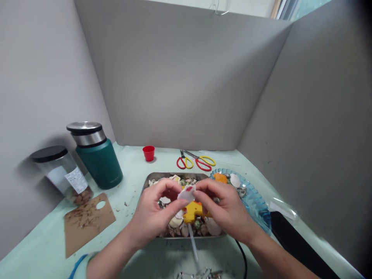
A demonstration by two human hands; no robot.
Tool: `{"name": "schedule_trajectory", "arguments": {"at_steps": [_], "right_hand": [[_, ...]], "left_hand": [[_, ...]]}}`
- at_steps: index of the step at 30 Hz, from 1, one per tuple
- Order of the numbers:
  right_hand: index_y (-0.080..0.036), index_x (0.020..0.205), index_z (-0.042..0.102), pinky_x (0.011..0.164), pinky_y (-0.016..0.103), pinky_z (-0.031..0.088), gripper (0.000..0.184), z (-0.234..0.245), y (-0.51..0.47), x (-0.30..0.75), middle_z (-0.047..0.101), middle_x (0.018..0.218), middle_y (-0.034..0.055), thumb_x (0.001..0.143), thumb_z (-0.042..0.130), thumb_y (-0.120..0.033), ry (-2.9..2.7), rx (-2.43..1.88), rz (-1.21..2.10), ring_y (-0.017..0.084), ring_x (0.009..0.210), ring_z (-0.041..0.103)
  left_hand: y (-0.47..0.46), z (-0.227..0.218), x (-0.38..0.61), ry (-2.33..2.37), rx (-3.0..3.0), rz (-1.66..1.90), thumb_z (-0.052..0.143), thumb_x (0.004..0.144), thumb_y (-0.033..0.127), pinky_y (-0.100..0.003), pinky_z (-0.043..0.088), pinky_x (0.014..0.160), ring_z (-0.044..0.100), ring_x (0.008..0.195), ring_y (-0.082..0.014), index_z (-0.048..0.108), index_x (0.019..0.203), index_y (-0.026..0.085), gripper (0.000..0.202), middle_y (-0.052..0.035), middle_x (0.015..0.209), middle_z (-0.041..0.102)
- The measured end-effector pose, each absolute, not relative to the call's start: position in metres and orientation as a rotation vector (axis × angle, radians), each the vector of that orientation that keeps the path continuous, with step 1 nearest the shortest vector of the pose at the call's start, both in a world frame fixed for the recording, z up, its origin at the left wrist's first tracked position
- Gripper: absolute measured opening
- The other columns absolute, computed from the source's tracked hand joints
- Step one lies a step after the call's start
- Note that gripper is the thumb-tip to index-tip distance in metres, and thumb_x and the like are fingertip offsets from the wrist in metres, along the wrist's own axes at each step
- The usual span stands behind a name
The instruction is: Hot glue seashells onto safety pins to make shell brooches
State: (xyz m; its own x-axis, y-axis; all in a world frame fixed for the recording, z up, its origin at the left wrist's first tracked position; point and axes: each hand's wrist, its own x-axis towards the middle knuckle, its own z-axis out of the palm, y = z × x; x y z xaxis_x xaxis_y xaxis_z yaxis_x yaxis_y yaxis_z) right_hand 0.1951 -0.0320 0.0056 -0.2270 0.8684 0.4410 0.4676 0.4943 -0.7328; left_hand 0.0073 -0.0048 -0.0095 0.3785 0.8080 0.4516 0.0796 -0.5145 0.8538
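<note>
Both hands meet over a metal tray (151,179) filled with seashells. My left hand (152,215) pinches a small white shell with a red mark (187,193) between thumb and fingers. My right hand (228,209) also closes its fingertips on that shell from the right. Under the hands a yellow glue gun (193,211) lies across the tray, its clear glue stick (192,242) pointing toward me and a black cord (242,257) trailing off.
A blue glass dish (255,203) with shells sits right of the tray. Red and yellow scissors (196,161) and a red cup (148,153) lie behind. A green flask (97,155), a jar (62,172) and brown cardboard (87,221) stand left. Grey partitions enclose the table.
</note>
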Motion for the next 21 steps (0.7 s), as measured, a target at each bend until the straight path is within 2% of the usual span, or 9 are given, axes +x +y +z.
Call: {"name": "schedule_trajectory", "arguments": {"at_steps": [3, 6, 13, 18, 21], "right_hand": [[-0.018, 0.078, 0.056, 0.042, 0.019, 0.037, 0.018, 0.0066, -0.0311, 0.1936, 0.053, 0.062, -0.0038, 0.086, 0.053, -0.034, -1.659, -1.173, 1.039, 0.006, 0.044, 0.047], [-0.017, 0.078, 0.054, 0.039, 0.016, 0.033, 0.02, 0.0061, -0.0291, 0.1933, 0.055, 0.063, -0.0045, 0.083, 0.057, -0.036, -1.551, -1.131, 1.262, 0.003, 0.04, 0.045], [-0.016, 0.073, 0.055, 0.038, 0.015, 0.034, 0.027, 0.0054, -0.0277, 0.1916, 0.056, 0.062, -0.0042, 0.082, 0.058, -0.041, -1.536, -1.14, 1.286, 0.003, 0.039, 0.045], [-0.016, 0.066, 0.056, 0.041, 0.016, 0.035, 0.037, 0.0019, -0.0266, 0.1928, 0.052, 0.054, -0.0042, 0.089, 0.047, -0.044, -1.6, -1.166, 1.194, 0.004, 0.04, 0.046], [-0.016, 0.072, 0.058, 0.043, 0.017, 0.037, 0.031, -0.0003, -0.0268, 0.1928, 0.055, 0.058, -0.0038, 0.089, 0.048, -0.04, -1.638, -1.185, 1.163, 0.005, 0.042, 0.047]], "left_hand": [[-0.0054, -0.0074, 0.0099, 0.823, 1.541, 1.078, 0.063, 0.079, 0.033, -0.024, 0.05, 0.057, 0.06, 0.061, -0.0115, 0.057, 0.085, 0.018, 0.017, -0.0002, 0.072, 0.062], [-0.0039, -0.0076, 0.012, 0.838, 1.385, 1.021, 0.061, 0.08, 0.037, -0.024, 0.049, 0.055, 0.057, 0.056, -0.0104, 0.058, 0.087, 0.017, 0.021, -0.0012, 0.074, 0.063], [-0.0043, -0.0067, 0.0168, 0.902, 1.367, 0.93, 0.064, 0.075, 0.032, -0.024, 0.047, 0.053, 0.056, 0.057, -0.0112, 0.061, 0.086, 0.015, 0.02, -0.0032, 0.072, 0.065], [-0.0058, -0.0039, 0.0178, 1.012, 1.343, 0.951, 0.064, 0.074, 0.037, -0.022, 0.042, 0.046, 0.052, 0.049, -0.0092, 0.06, 0.079, 0.016, 0.023, -0.0006, 0.064, 0.062], [-0.0055, -0.0037, 0.0177, 1.053, 1.339, 0.95, 0.066, 0.073, 0.038, -0.021, 0.04, 0.044, 0.051, 0.046, -0.0085, 0.059, 0.077, 0.015, 0.024, 0.0012, 0.06, 0.059]]}}
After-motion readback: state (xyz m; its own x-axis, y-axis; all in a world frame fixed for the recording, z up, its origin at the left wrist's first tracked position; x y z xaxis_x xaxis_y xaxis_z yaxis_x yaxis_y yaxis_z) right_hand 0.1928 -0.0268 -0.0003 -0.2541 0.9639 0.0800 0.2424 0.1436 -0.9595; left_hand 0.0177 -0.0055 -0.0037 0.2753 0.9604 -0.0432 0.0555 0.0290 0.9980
